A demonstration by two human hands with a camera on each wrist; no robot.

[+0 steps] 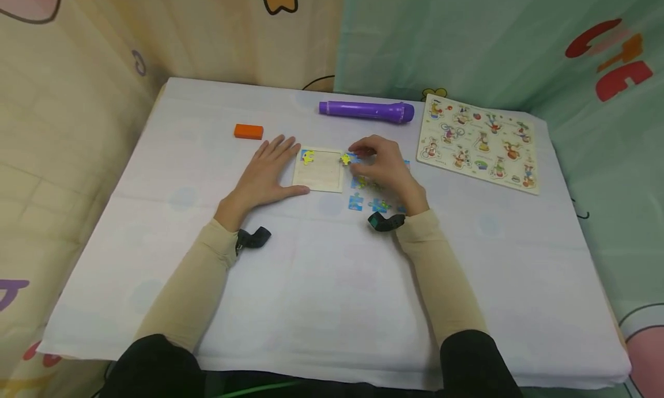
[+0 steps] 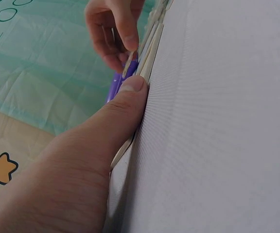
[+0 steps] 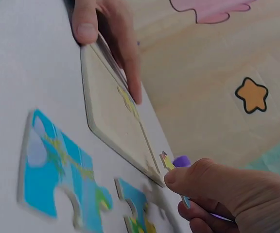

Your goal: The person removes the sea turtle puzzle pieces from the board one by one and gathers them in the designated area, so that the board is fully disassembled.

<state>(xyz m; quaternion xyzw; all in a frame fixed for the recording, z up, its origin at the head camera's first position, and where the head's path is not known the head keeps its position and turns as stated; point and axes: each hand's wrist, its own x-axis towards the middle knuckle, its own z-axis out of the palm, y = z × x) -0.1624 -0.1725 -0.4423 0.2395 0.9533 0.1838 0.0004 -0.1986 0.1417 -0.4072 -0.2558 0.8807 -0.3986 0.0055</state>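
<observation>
A shallow wooden puzzle tray lies flat on the table, with one blue and yellow jigsaw piece in its far left corner. My left hand rests spread at the tray's left side, its thumb at the near edge. In my right hand a small yellow jigsaw piece is pinched between thumb and fingers, over the tray's far right corner. The right wrist view shows this piece tilted on edge, apart from the tray. Loose blue jigsaw pieces lie right of the tray, several partly hidden under my right hand.
An orange block stands beyond my left hand. Behind the tray lies a purple microphone-shaped object. A wooden board with pictures of figures sits at the far right. A white cloth covers the table; curtains hang behind it.
</observation>
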